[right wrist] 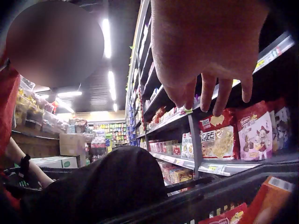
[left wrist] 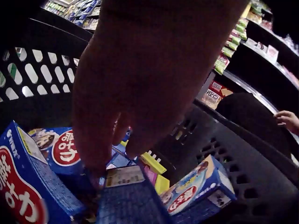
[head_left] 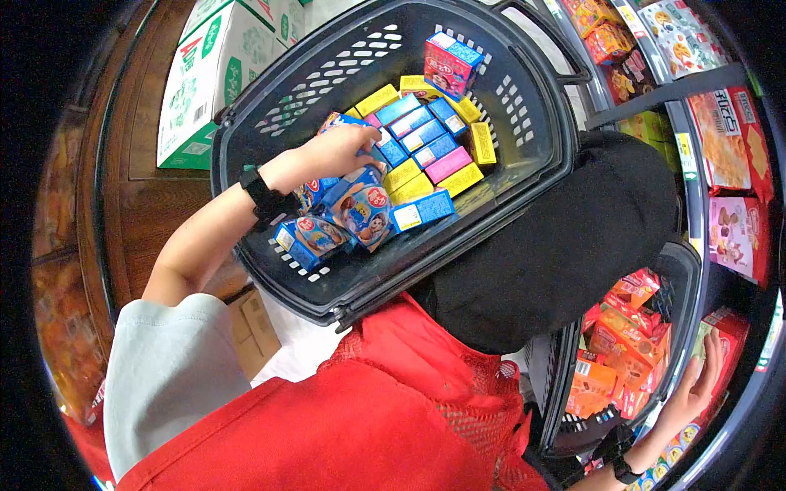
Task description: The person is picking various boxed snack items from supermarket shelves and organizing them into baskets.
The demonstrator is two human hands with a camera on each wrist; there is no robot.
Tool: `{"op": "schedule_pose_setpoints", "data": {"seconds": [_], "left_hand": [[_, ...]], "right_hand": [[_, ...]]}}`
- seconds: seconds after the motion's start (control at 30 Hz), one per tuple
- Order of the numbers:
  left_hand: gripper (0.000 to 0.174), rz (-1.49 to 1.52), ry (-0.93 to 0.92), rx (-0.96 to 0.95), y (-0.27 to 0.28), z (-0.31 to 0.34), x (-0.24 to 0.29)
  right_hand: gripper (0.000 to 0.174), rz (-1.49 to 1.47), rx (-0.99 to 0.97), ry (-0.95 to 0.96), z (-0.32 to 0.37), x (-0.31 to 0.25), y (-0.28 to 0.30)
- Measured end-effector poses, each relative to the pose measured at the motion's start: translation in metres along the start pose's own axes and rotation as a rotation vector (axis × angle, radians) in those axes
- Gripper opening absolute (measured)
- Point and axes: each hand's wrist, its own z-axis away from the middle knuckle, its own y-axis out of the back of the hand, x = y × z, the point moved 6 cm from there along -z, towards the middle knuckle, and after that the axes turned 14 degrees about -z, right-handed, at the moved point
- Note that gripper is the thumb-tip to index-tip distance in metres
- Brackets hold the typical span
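My left hand [head_left: 340, 151] reaches down into a black shopping basket [head_left: 524, 176], its fingers bent at a small blue snack box [head_left: 390, 149] that they appear to pinch; the hand itself hides part of this contact. Close below the wrist lie larger blue snack boxes [head_left: 364, 209] with red oval logos, some tilted. Beside the fingers, blue, yellow and pink boxes [head_left: 449, 164] lie in neat rows. Away to the right, my right hand [head_left: 696, 385] holds nothing; its fingers extend loosely near the shelf. The right wrist view has these fingers [right wrist: 210, 88] hanging in front of shelved snack packs.
A red and blue box [head_left: 450, 69] stands at the basket's far end. A second basket [head_left: 565, 409] with orange and red packs [head_left: 622, 352] is at the right, beyond a black-clad leg [head_left: 557, 237]. Shelves [head_left: 696, 164] line the right side; white-green cartons [head_left: 205, 90] stand at the left.
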Motion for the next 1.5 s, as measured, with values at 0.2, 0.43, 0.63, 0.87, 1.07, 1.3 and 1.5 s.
{"op": "schedule_pose_setpoints", "data": {"seconds": [0.2,0.43,0.63,0.87,1.07,1.3,1.5], "left_hand": [[0.06,0.023,-0.136,-0.001,-0.011,0.009,0.08],[0.053,0.061,0.116,-0.049,-0.019,-0.017,0.013],[0.047,-0.054,0.092,0.256,0.007,-0.023,-0.015],[0.065,-0.608,-0.156,0.674,0.057,-0.079,0.049],[0.053,-0.745,-0.173,0.579,0.087,-0.146,0.05],[0.041,-0.612,-0.216,0.134,0.05,-0.105,0.028],[0.054,-0.194,-0.21,-0.072,0.024,-0.028,0.024]], "right_hand": [[0.03,-0.027,-0.009,-0.033,0.006,0.003,-0.002],[0.032,-0.035,-0.082,-0.054,0.012,0.002,0.006],[0.032,-0.064,-0.053,-0.094,0.026,0.024,0.014],[0.032,-0.125,-0.031,-0.213,0.047,0.044,0.016],[0.032,-0.082,0.001,-0.285,0.059,0.037,0.032],[0.031,-0.06,-0.003,-0.292,0.077,0.048,0.03],[0.033,-0.032,-0.044,-0.329,0.081,0.055,0.029]]}}
